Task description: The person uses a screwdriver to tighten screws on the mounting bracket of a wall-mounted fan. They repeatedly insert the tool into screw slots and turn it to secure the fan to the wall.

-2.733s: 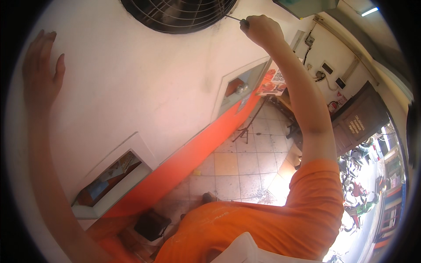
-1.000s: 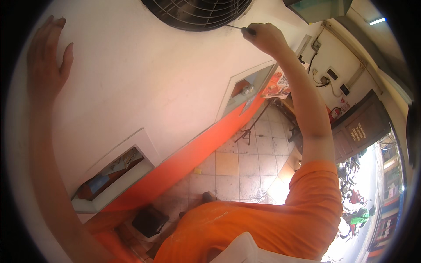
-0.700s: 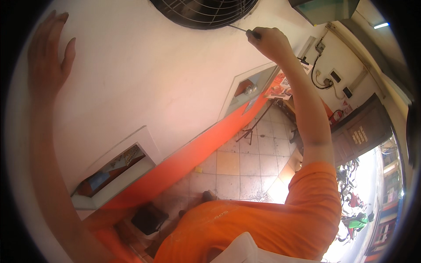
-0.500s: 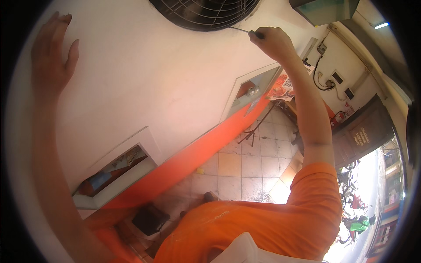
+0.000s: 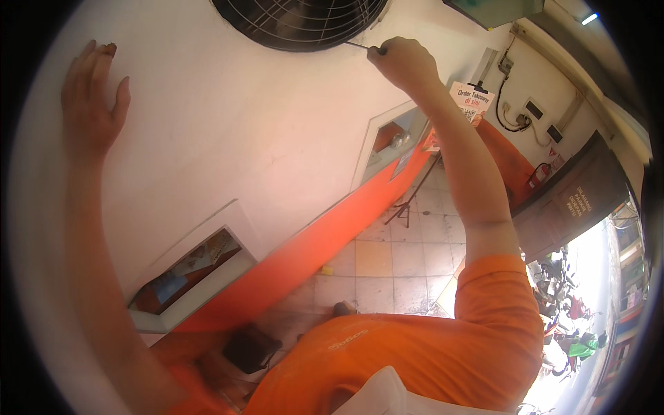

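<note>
My right hand (image 5: 408, 68) is closed around a screwdriver (image 5: 357, 45). Its thin metal shaft points left to the lower rim of a round black fan (image 5: 301, 26) with a wire guard, set in the white wall. The fist covers most of the dark handle. Whether the tip sits in a screw is too small to tell. Far to the left, my left hand (image 5: 93, 107) rests against the white wall (image 5: 228, 124), fingers stretched up and thumb apart, holding nothing.
Two framed openings, one lower left (image 5: 190, 273) and one beyond it (image 5: 387, 142), cut the wall above an orange band (image 5: 297, 256). Below are floor tiles (image 5: 408, 259) and a dark stool-like object (image 5: 251, 346). A sign (image 5: 472, 101) stands behind my right forearm; parked motorbikes (image 5: 557, 290) are outside.
The view has shifted, so the fan and my right hand sit farther left in it. My right fist has turned and hides more of the screwdriver's handle. My left hand stays spread on the wall.
</note>
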A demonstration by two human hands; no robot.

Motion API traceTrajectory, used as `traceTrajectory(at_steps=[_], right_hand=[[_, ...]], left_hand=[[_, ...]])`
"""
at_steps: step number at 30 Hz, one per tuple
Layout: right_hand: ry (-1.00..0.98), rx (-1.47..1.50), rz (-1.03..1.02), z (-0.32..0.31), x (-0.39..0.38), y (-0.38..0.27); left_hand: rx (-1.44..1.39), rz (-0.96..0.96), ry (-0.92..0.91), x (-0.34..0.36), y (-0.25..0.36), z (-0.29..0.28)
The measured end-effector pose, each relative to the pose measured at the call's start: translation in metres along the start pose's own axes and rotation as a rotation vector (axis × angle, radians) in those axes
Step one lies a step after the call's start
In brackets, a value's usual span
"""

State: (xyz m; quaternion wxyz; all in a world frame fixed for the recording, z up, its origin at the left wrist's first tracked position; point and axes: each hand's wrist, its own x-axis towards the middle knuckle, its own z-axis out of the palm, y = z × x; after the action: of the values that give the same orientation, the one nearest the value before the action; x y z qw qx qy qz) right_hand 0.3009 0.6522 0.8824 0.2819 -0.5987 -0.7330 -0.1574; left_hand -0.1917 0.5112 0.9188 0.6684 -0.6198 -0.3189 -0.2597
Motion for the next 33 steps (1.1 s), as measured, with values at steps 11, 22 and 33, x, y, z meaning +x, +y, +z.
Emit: traceTrajectory(at_steps=[11, 22, 33], right_hand=[[0.055, 0.006, 0.147, -0.021, -0.044, -0.026], [-0.068, 0.776, 0.389, 0.022, -0.138, -0.066], [0.32, 0.498, -0.11, -0.093, -0.053, -0.134]], left_hand=[[0.0, -0.058, -0.075, 0.007, 0.007, -0.007], [-0.044, -0.07, -0.041, 0.012, 0.01, -0.01], [-0.053, -0.073, -0.048, 0.009, 0.012, -0.012]])
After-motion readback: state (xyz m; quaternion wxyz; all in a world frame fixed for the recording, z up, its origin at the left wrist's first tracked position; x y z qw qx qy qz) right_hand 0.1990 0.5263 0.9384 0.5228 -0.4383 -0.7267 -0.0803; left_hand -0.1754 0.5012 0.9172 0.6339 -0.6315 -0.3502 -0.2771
